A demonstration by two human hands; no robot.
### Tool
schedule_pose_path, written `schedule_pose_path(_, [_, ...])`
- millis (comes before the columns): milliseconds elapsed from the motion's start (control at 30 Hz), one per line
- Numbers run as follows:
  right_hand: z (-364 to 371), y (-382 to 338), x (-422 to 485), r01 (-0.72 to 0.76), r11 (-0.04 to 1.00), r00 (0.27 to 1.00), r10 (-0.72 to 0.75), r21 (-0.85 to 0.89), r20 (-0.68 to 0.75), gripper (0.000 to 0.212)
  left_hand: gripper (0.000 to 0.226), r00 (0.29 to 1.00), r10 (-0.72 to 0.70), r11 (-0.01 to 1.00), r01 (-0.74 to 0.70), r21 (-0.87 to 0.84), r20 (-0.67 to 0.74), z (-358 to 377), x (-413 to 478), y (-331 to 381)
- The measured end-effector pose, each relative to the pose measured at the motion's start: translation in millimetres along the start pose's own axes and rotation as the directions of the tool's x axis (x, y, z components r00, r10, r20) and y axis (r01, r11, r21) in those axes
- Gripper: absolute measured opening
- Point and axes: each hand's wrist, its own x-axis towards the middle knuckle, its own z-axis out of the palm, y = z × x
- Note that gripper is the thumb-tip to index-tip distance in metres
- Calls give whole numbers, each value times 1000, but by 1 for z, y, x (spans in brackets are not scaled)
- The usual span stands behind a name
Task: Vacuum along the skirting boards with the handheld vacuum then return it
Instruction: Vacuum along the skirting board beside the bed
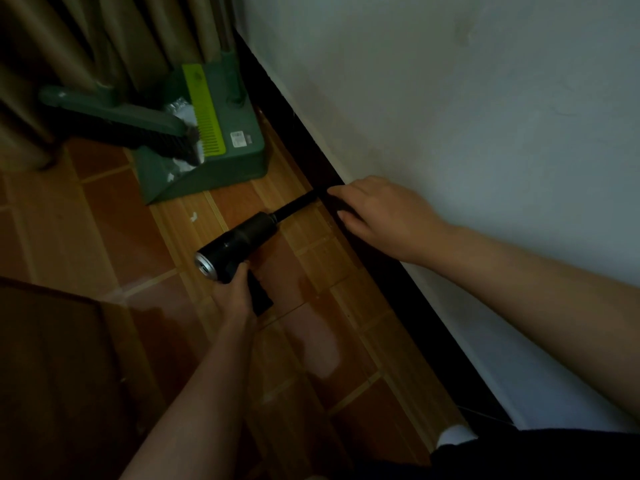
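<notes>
Now the left hand (233, 292) is wrapped tight around the grip of the black handheld vacuum (239, 245), low over the tiled floor (104, 237) near the middle of the view. Its slim nozzle (294, 206) points toward one o'clock, tip right at the dark skirting board (381, 268) where it meets the white wall (450, 98). Silver end cap faces back toward seven o'clock.

Over at three o'clock from the vacuum, the right hand (377, 216) rests against the skirting board just beside the nozzle tip, fingers curled loosely; whether it grips anything I cannot tell, the dark board hides the fingertips.

Up at eleven o'clock stands a green dustpan (221, 157) with a lime comb strip, a matching broom (114, 116) lying across its mouth, white debris inside. Beige curtains (69, 36) hang behind them. One white scrap (193, 216) lies on the tiles between dustpan and vacuum. At six o'clock, a white sock (455, 434) peeks out beside the board.
</notes>
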Motion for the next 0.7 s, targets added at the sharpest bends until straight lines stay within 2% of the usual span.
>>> schedule_pose_path(200, [7, -7, 3, 29, 999, 1000, -29, 14, -7, 41, 39, 997, 72, 997, -71, 32, -14, 0, -1, 1])
schedule_pose_path(533, [16, -5, 13, 80, 997, 997, -80, 5, -10, 38, 38, 999, 51, 999, -51, 18, -12, -1, 0, -5])
schedule_pose_path(700, [15, 7, 7, 24, 1000, 1000, -25, -9, -16, 42, 38, 998, 43, 999, -42, 14, -37, 1, -1, -3])
